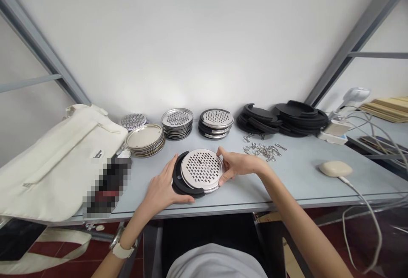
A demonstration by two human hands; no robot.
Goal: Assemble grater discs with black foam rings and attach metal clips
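Observation:
My left hand curves round the left side of a black round plastic holder, thumb along its front rim and fingers behind. A silver perforated grater disc lies partly over the holder, shifted to the right. My right hand grips the disc's right edge, thumb at the front and fingers at the back. Both pieces are low at the table's front. Beyond them stands a stack of discs in black holders. To its left are a stack of grater discs and a stack of plain metal plates.
Black holders are piled at the back right, near loose metal clips. A cream corded device lies on the right of the table. A white bag covers the left end. A patterned disc sits behind the plates.

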